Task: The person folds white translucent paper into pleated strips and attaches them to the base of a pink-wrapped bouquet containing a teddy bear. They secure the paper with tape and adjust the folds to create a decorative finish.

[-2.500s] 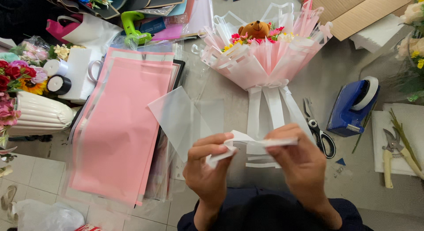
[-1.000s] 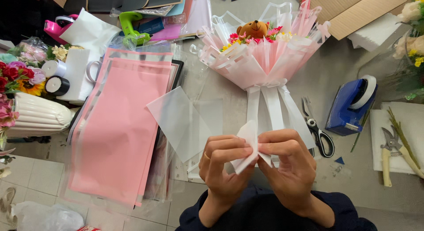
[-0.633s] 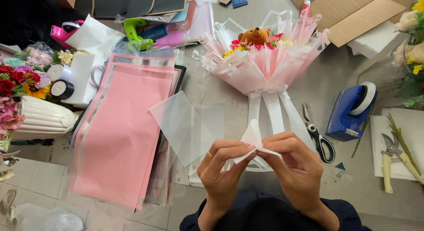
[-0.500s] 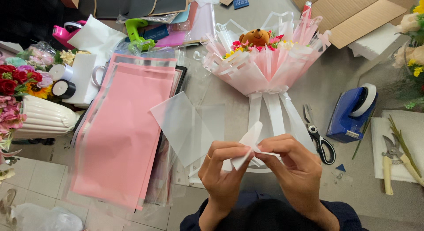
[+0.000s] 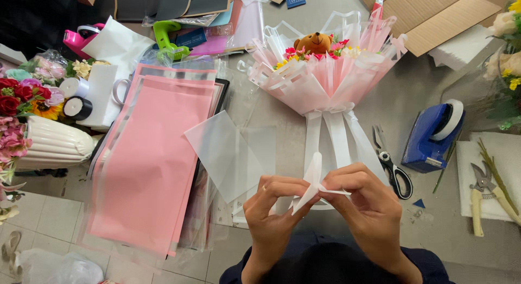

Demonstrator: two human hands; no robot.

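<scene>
Both my hands pinch one small white ribbon piece (image 5: 313,181), folded into a pointed loop, just above the table's near edge. My left hand (image 5: 274,211) grips its lower left part and my right hand (image 5: 364,205) holds its right end. Directly behind them lies a pink-and-white wrapped bouquet (image 5: 325,80) with a small brown teddy bear (image 5: 315,42) among the flowers, its white ribbon tails running toward my hands. A translucent white sheet (image 5: 228,151) lies to the left of the bouquet handle.
A stack of pink wrapping sheets (image 5: 154,159) covers the left. Black-handled scissors (image 5: 392,164) and a blue tape dispenser (image 5: 434,135) lie at the right, pruning shears (image 5: 480,194) further right. A white ribbed vase (image 5: 51,145) with flowers stands at far left. A cardboard box (image 5: 429,15) sits behind.
The ribbon piece, earlier stretched flat between my hands, is now folded into an upright pointed loop. My hands have drawn closer together.
</scene>
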